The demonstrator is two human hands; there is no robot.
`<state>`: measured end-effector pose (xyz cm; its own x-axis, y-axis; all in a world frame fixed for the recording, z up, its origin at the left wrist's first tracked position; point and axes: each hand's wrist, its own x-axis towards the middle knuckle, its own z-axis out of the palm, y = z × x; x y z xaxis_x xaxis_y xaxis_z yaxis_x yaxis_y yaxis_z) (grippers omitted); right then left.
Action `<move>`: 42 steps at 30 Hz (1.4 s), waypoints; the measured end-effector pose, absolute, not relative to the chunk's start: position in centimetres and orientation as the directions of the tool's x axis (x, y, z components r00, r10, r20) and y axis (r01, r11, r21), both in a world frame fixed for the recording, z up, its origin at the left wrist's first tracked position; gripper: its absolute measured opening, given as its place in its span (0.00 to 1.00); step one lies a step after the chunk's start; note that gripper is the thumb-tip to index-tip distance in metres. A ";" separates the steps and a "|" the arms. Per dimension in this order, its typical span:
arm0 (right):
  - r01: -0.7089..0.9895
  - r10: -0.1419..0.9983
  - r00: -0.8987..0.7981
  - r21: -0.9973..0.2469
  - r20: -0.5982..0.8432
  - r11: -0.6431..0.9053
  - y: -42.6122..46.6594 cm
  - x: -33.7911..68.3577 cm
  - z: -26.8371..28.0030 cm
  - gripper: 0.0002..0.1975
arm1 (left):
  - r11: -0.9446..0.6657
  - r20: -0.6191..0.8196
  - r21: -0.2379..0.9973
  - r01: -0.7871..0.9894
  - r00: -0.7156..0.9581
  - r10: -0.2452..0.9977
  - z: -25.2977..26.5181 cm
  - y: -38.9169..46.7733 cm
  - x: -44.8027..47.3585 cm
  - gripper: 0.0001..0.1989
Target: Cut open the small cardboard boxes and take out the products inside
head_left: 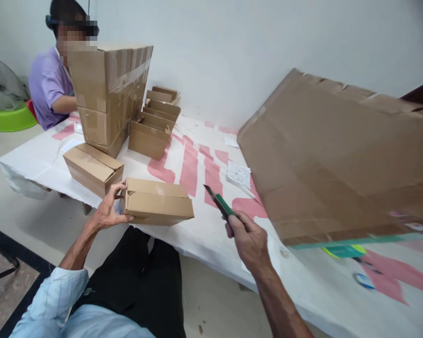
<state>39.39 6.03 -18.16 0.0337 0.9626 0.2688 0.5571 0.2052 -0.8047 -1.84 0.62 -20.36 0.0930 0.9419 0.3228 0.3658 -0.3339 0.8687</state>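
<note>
Endwise, left hand point(108, 212) clasps carton point(158, 202); right hand point(249, 238) holds knife point(223, 204) aslant

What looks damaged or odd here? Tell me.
The large cardboard piece at the right: its upper edge looks ragged and nicked, unlike the straight edges of the box in the left hand. Nothing looks spilled.

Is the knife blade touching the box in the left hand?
Apart. The head view shows a strip of tablecloth between the knife and the right end of the box.
</note>
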 end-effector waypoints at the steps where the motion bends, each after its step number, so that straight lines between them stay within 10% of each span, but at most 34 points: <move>1: 0.527 0.959 -0.015 -0.812 0.284 0.249 6.2 38.6 -16.7 0.19 | -0.334 0.321 0.862 0.381 0.099 0.942 -20.1 0.6 -1.9 0.43; 17: 0.462 0.801 -0.567 -0.732 0.190 0.501 10.8 31.8 -8.3 0.20 | -0.285 0.273 0.882 0.375 0.085 0.958 -21.1 1.5 -2.7 0.37; 42: 0.441 0.665 -0.729 -0.631 0.162 0.638 12.2 28.1 -6.7 0.16 | -0.307 0.272 0.842 0.444 0.143 0.952 -21.0 1.6 -2.9 0.44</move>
<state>28.13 12.24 -6.74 -0.7294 0.6647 0.1617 0.4414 0.6379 -0.6311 -2.87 1.58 -20.99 0.1426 0.9516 0.2721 0.4442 -0.3072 0.8416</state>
